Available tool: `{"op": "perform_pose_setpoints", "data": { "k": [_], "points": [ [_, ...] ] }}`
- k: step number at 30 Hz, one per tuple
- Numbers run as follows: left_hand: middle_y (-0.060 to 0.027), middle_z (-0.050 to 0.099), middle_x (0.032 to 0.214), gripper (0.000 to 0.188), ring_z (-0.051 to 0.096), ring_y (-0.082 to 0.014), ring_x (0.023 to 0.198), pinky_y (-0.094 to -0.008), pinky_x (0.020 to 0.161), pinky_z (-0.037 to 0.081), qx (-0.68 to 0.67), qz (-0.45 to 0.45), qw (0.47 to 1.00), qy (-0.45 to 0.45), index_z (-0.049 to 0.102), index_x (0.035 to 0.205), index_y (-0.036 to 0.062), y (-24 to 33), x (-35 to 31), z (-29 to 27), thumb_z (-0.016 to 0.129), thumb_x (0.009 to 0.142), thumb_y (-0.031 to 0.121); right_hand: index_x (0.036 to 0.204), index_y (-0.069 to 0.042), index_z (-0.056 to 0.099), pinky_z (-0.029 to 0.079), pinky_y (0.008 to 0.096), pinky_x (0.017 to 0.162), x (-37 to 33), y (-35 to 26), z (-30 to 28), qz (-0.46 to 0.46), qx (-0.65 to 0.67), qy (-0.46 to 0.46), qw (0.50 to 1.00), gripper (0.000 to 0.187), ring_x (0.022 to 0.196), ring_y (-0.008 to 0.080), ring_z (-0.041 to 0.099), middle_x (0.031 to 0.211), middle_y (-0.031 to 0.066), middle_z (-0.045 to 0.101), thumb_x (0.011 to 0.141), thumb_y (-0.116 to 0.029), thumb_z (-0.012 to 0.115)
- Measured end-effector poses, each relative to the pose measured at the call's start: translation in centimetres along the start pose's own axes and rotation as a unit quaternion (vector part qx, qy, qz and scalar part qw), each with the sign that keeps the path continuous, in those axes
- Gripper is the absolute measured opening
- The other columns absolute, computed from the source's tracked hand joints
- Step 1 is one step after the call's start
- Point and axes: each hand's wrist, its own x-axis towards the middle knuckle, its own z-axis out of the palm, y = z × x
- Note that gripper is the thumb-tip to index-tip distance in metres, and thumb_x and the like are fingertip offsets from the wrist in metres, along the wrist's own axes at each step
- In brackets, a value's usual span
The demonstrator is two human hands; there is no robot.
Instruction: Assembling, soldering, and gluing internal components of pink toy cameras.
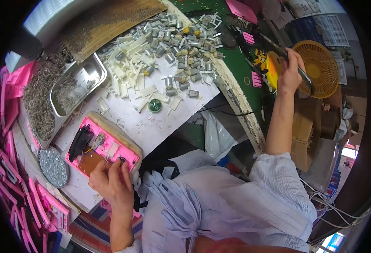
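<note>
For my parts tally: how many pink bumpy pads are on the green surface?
2: the farther pink bumpy pad and the nearer one, left of the right hand; others may be hidden.

The place looked like a small assembly workshop. Heaps of little motors (182, 55), white plastic parts (122, 86) and loose screws (41, 103) lay on the bench (164, 123), and pink casings (57, 208) were piled beside it.

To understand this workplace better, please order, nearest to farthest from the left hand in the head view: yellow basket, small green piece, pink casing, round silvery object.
1. Pink casing: touched by the left hand.
2. Round silvery object: to its left.
3. Small green piece: ahead, slightly right.
4. Yellow basket: far right side.
</note>
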Motion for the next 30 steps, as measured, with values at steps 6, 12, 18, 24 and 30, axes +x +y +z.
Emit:
{"op": "perform_pose_setpoints", "data": {
  "k": [6,12,18,24,30],
  "points": [
    [-0.0093,0.059,0.107,0.041,0.055,-0.0257,0.092,-0.0405,0.087,0.037,-0.039,-0.04,0.998,0.031,0.07,0.111,0.0109,-1.4,-0.4,-0.8,0.086,0.074,0.02,0.106,-0.01,0.073,0.05,0.0276,0.075,3.2,4.5,5.1,0.145,-0.193,-0.039,0.97,0.025,0.079,0.007,0.056,0.087,-0.0023,0.063,0.093,-0.031,0.077],
    [-0.0057,0.057,0.105,0.04,0.055,-0.0236,0.092,-0.039,0.086,0.038,-0.056,-0.017,0.998,0.01,0.073,0.109,0.0122,-3.8,-1.3,-3.0,0.084,0.07,0.009,0.121,0.003,0.064,0.051,0.0371,0.083,-2.3,5.1,3.7,0.413,0.302,-0.204,0.835,0.028,0.064,0.0107,0.047,0.076,0.0003,0.055,0.101,-0.017,0.064],
    [-0.0038,0.056,0.104,0.04,0.054,-0.0221,0.088,-0.0409,0.085,0.036,-0.03,0.067,0.997,-0.023,0.076,0.11,0.0179,-4.5,0.1,-2.4,0.083,0.071,0.016,0.114,0.0,0.069,0.053,0.0279,0.074,-18.1,-0.8,12.6,0.202,0.034,-0.438,0.875,0.02,0.076,0.0076,0.061,0.086,0.0015,0.066,0.097,-0.01,0.066],
    [-0.003,0.058,0.105,0.038,0.055,-0.0214,0.088,-0.0405,0.085,0.036,-0.038,0.051,0.998,-0.015,0.077,0.109,0.0181,-4.9,-0.3,-2.1,0.082,0.072,0.017,0.089,-0.004,0.071,0.052,0.0298,0.063,-26.1,-5.1,23.4,-0.184,-0.093,-0.614,0.762,0.013,0.069,0.0177,0.064,0.076,0.0066,0.067,0.087,-0.016,0.075],
    [-0.0016,0.06,0.105,0.031,0.057,-0.0204,0.088,-0.0404,0.086,0.035,-0.023,0.051,0.994,0.09,0.076,0.105,0.0158,-5.3,1.5,-1.4,0.08,0.074,0.019,0.071,-0.006,0.064,0.054,0.0408,0.057,-27.2,-6.9,26.1,-0.349,-0.22,-0.62,0.667,0.024,0.066,0.0294,0.068,0.069,0.0102,0.065,0.08,-0.026,0.074]
  ]
}}
